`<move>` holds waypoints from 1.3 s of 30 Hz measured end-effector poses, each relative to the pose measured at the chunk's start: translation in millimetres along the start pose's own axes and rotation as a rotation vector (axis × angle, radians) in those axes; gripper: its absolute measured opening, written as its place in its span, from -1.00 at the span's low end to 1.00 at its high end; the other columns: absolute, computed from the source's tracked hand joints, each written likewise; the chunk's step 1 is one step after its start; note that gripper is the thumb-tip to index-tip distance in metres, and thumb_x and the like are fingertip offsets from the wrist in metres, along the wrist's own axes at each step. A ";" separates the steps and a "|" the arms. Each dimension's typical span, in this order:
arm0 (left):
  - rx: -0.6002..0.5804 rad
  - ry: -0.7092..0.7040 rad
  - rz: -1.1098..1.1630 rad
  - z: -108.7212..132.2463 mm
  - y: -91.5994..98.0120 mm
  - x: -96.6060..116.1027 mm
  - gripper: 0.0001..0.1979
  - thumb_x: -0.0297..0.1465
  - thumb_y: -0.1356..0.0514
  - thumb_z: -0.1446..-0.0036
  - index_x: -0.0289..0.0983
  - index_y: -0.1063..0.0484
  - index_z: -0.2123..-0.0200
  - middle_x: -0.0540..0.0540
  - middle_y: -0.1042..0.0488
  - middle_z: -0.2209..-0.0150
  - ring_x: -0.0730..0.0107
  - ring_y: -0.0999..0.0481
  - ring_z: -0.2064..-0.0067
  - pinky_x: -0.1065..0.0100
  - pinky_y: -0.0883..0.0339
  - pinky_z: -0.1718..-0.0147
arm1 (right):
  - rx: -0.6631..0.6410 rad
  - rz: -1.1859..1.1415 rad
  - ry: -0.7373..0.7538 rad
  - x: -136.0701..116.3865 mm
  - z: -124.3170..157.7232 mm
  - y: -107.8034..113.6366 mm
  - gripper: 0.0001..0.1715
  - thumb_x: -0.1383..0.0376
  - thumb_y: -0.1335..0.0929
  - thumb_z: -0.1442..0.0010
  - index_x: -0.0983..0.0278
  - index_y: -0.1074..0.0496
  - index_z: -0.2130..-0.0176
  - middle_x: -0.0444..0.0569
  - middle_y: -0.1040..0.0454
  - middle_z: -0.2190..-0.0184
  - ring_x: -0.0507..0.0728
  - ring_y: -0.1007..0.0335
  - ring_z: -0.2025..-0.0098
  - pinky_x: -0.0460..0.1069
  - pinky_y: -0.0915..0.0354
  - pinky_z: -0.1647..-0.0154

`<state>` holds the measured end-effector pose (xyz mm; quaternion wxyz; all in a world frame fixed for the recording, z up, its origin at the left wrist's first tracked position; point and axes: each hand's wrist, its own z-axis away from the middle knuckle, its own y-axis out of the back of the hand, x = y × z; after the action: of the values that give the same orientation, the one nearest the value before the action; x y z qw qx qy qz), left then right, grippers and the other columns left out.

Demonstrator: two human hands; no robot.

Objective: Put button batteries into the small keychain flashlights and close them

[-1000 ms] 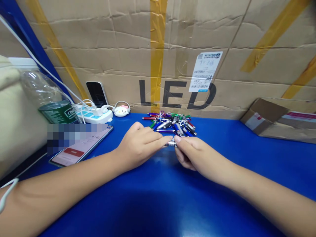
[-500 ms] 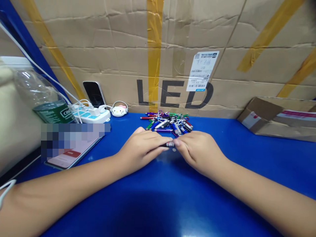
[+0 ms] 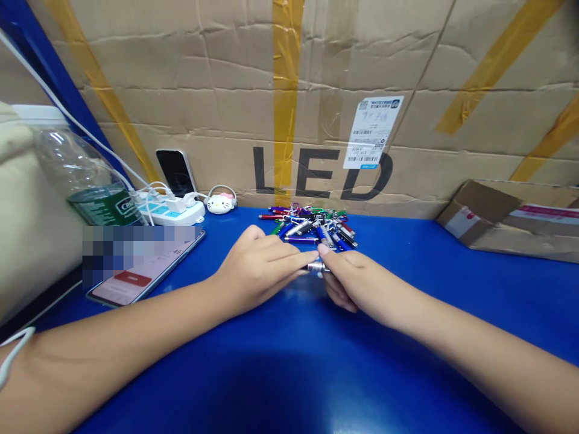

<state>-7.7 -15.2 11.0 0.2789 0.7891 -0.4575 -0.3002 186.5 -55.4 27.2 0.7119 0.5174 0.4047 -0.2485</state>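
A small keychain flashlight (image 3: 315, 266) sits pinched between both hands, the left hand (image 3: 257, 268) gripping its body and the right hand (image 3: 350, 277) its silver end, just above the blue counter (image 3: 452, 289). Behind, near the counter's back edge, the pile of keychain flashlights (image 3: 312, 226) remains unhandled.

The light was bright and even, coming from overhead. It left a pale sheen on the blue table (image 3: 289, 386) near the bottom of the frame, and soft shadows lay under my forearms. The wide lens bent the edges, so the cardboard (image 3: 217, 78) bowed at the upper corners. The centre was sharp. A pixelated block covered the phone (image 3: 136, 280) at the left.
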 end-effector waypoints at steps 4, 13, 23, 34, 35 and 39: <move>-0.076 0.255 0.268 -0.6 -7.6 1.2 -0.79 -0.37 -0.12 -0.24 -0.22 -0.45 0.08 -0.03 -0.58 0.16 0.42 -0.54 0.19 0.35 -0.19 0.28 | 0.242 0.369 0.215 9.3 -3.3 7.6 -0.35 -0.03 0.04 -0.32 0.23 -0.17 0.58 -0.10 -0.30 0.63 0.05 -0.19 0.54 -0.04 -0.06 0.45; -0.099 0.267 0.440 1.0 -9.6 -4.4 -0.78 -0.40 -0.12 -0.24 -0.23 -0.46 0.07 -0.04 -0.57 0.14 0.41 -0.55 0.15 0.38 -0.26 0.23 | 0.141 0.772 0.516 16.8 -3.4 19.3 -0.60 0.18 -0.05 -0.34 0.24 -0.21 0.44 -0.11 -0.31 0.54 0.04 -0.18 0.50 -0.05 0.01 0.45; -0.073 0.280 0.179 1.2 -6.9 2.0 -0.76 -0.34 -0.10 -0.26 -0.19 -0.44 0.05 -0.04 -0.58 0.19 0.38 -0.53 0.20 0.33 -0.13 0.30 | -0.013 0.211 0.215 0.4 1.5 26.0 -0.42 0.01 -0.01 -0.33 0.25 -0.24 0.50 -0.17 -0.25 0.60 0.00 -0.16 0.54 -0.08 -0.12 0.47; -0.223 0.491 0.253 -0.7 -14.7 -4.4 -0.75 -0.29 -0.10 -0.23 -0.16 -0.46 0.07 -0.03 -0.55 0.08 0.26 -0.51 0.06 0.23 -0.29 0.14 | -0.029 0.876 -0.018 28.5 -7.1 77.7 -0.80 0.16 -0.32 -0.10 0.20 -0.47 0.34 -0.03 -0.50 0.40 0.11 -0.36 0.46 -0.04 -0.14 0.51; -0.229 0.483 0.256 -0.8 -14.7 -4.3 -0.75 -0.29 -0.09 -0.23 -0.16 -0.46 0.07 -0.03 -0.55 0.08 0.27 -0.51 0.07 0.24 -0.30 0.13 | -0.048 0.868 -0.024 31.7 -8.8 76.1 -0.82 0.19 -0.30 -0.12 0.20 -0.47 0.37 -0.03 -0.50 0.42 0.11 -0.36 0.47 -0.03 -0.15 0.51; -0.233 0.459 0.262 -0.9 -15.9 -4.2 -0.75 -0.29 -0.10 -0.23 -0.16 -0.47 0.08 -0.04 -0.56 0.11 0.29 -0.52 0.09 0.26 -0.34 0.13 | -0.062 0.830 0.012 35.6 -10.7 71.6 -0.83 0.24 -0.28 -0.13 0.22 -0.45 0.40 -0.03 -0.49 0.42 0.11 -0.35 0.45 -0.02 -0.19 0.46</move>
<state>0.1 -4.6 1.1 0.5005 0.7332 -0.4428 -0.1258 258.0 -18.6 34.5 0.7645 0.6164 0.1732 0.0747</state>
